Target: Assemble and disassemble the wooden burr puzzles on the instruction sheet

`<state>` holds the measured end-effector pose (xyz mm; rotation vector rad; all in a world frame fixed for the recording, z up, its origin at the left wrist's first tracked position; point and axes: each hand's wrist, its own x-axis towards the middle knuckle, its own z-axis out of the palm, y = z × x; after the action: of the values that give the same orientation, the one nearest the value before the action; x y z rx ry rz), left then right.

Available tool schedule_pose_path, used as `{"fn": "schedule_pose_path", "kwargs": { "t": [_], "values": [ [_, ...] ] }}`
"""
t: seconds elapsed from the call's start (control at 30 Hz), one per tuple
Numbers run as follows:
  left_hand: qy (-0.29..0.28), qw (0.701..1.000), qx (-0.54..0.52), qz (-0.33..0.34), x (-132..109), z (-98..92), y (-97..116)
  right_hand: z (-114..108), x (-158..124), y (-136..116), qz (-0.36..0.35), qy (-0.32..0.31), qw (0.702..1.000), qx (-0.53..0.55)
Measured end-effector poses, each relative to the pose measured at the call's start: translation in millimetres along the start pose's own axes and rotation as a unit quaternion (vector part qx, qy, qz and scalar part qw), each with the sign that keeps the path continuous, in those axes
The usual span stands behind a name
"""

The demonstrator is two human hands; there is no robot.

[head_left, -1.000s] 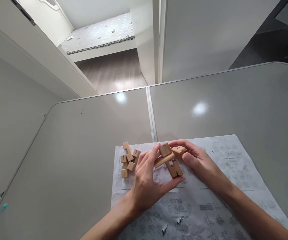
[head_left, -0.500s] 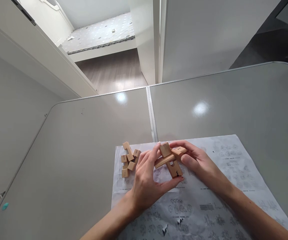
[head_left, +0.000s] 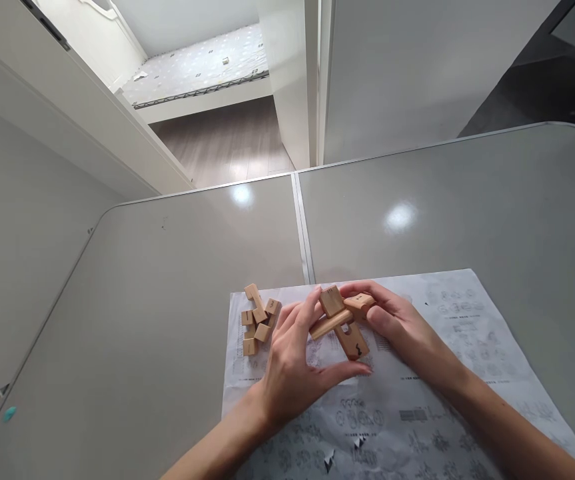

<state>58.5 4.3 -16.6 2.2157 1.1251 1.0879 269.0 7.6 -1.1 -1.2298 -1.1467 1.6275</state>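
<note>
**Finding 1.** The left hand and right hand are meeting over the partly joined cluster of pale wooden notched puzzle bars. The cluster is being held just above the printed white paper sheet, near the sheet's far edge and at the middle of the scene.

**Finding 2.** The left hand is bracing the cluster. Its forefinger is reaching up against the far block, its thumb is stretching rightward below the near end, and the other fingers are loosely spread beside the cluster.

**Finding 3.** The right hand is pinching the short rounded wooden piece between thumb and forefingers at the cluster's far right side. The piece is touching the cluster; how deep it is sitting cannot be told.

**Finding 4.** Compared with 1 second ago, the short piece is sitting slightly nearer and further right. The cluster's near end is now lifting clear of the left thumb. Both shifts are small. Judgement: the fit is being adjusted, not released.

**Finding 5.** The heap of loose pale wooden blocks is lying unchanged just left of the left hand, on the sheet's far-left corner. The sheet is lying on the grey 2-panel table.
</note>
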Motion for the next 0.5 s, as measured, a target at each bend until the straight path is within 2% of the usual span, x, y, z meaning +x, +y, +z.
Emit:
{"fn": "schedule_pose_path", "kwargs": {
  "t": [0.2,0.5],
  "values": [
    [0.003,0.999,-0.012,0.037,1.1,0.0,-1.3,-2.2,1.1,2.4,0.012,-0.021,0.999,0.037],
    [0.009,1.000,-0.003,0.022,1.3,0.4,1.7,2.1,-1.7,-0.1,0.012,-0.002,1.000,0.000]
  ]
}}
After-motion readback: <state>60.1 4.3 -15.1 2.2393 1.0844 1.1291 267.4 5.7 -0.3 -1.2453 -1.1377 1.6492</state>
